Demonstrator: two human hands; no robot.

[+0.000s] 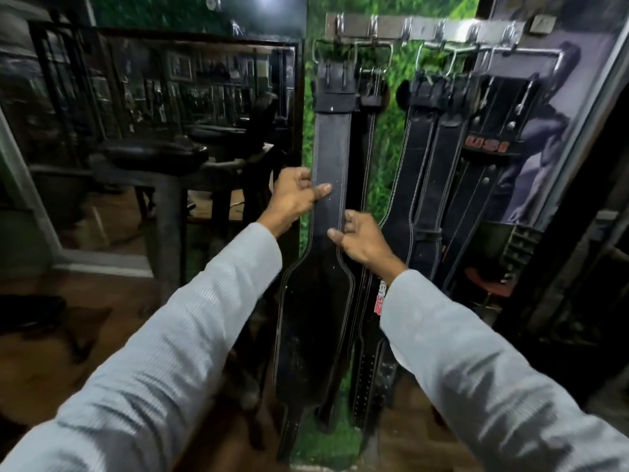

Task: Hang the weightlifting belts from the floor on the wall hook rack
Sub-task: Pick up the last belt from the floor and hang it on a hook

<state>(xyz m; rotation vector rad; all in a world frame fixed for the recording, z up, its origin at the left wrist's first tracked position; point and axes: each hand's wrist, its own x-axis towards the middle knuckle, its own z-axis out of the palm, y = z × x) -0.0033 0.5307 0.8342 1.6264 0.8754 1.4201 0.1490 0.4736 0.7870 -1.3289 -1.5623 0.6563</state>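
Observation:
A metal wall hook rack (391, 27) runs across the top of a green wall. Several black leather weightlifting belts hang from it by their buckles. The leftmost belt (332, 144) hangs straight down, with its wide part at about waist height. My left hand (294, 195) grips this belt's left edge, thumb across the front. My right hand (360, 238) pinches its right edge a little lower. A second belt (366, 107) hangs just behind it. Other belts (422, 158) hang to the right; one bears a red USI label (486, 144).
A large dark-framed mirror (170, 107) stands left of the rack, reflecting gym equipment and a bench. A poster panel (551, 131) leans at the right. Brown floor (44, 356) lies below, with a dark object at the far left.

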